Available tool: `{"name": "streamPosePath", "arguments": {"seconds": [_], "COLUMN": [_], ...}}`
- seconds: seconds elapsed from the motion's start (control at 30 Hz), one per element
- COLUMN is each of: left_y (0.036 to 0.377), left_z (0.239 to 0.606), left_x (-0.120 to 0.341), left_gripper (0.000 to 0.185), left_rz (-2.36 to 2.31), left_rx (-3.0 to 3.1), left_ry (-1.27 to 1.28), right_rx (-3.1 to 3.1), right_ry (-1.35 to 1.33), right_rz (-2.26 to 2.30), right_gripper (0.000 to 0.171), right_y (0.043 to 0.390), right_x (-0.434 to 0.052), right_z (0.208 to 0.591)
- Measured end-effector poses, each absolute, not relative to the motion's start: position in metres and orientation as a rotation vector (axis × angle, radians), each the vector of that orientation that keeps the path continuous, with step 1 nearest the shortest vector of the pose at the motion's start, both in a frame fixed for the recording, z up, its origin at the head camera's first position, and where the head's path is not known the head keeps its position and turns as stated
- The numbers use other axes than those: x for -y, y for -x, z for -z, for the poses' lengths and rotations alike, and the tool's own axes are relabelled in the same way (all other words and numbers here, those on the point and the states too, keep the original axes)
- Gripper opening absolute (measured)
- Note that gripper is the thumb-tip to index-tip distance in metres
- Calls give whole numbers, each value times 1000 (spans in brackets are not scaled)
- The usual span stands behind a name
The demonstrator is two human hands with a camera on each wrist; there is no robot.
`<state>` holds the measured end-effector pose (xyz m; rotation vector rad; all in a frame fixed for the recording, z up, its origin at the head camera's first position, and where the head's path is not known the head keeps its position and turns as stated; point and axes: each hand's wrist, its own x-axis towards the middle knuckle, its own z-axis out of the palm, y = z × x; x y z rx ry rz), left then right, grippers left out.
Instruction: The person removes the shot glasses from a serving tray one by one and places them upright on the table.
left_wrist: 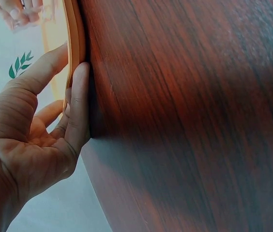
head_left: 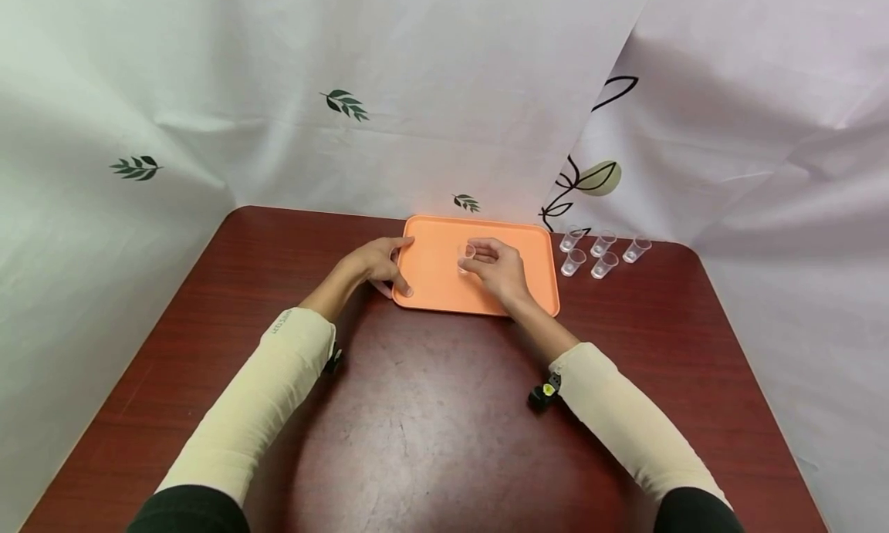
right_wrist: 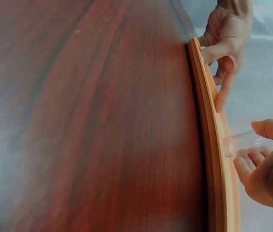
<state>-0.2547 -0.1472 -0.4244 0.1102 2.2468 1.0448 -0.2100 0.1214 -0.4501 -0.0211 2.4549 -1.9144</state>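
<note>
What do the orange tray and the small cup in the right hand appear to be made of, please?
The tray looks like moulded plastic: even orange, matte, with a rounded raised rim. The cup, pinched by the right hand, seems clear thin plastic, see-through with faint glints; glass cannot be ruled out.

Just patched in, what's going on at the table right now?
A person sits at a wooden table with an orange tray in front. The left hand rests against the tray's left edge, fingers along the rim. The right hand pinches a small clear cup over the middle of the tray; whether it touches the tray is hard to tell. Five more clear cups stand on the table just right of the tray.
</note>
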Motion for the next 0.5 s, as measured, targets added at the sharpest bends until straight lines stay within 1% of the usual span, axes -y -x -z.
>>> {"name": "streamPosePath", "arguments": {"seconds": [0.5], "left_y": [255], "left_z": [422], "left_x": [147], "left_gripper": [126], "left_rz": [-1041], "left_rx": [-2235], "left_ry": [-103], "right_rx": [-2372], "right_ry": [-24], "right_rz": [1998], "right_gripper": [47], "right_y": [190], "right_x": [-158], "right_z": [442]}}
